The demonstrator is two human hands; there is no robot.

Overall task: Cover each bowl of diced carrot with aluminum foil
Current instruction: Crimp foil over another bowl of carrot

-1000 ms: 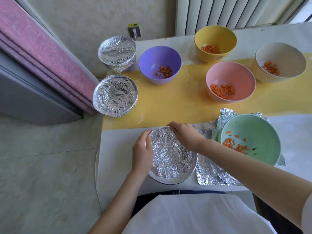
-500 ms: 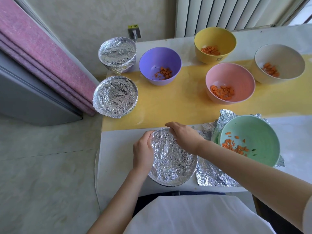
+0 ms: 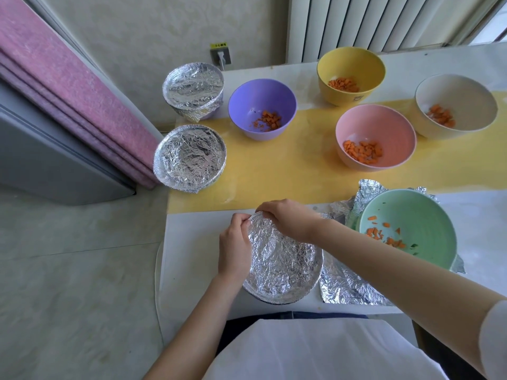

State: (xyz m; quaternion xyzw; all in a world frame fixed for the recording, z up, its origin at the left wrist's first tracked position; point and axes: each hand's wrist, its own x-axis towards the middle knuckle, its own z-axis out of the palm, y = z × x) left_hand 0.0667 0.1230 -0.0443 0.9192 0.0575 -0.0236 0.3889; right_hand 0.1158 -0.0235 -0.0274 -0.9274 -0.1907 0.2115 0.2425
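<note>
- While your left hand (image 3: pixel 234 248) and right hand (image 3: pixel 288 219) both pinch the foil at the far rim of the near bowl (image 3: pixel 285 267), fingers curled onto it, it sits at the table's (image 3: pixel 192 242) front edge.
- Your right forearm crosses a loose foil sheet (image 3: pixel 343 286) under the uncovered green bowl (image 3: pixel 428 209).
- Beyond, a wrapped bowl (image 3: pixel 193 87) stands left of the open purple bowl (image 3: pixel 260 97).

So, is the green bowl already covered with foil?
No, the green bowl stands open with its diced carrot showing, and a foil sheet lies under it.

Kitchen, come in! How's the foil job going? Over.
Left hand and right hand pinching foil lid at far rim. Green bowl open, on spare foil sheet. Nothing blocking.
</note>
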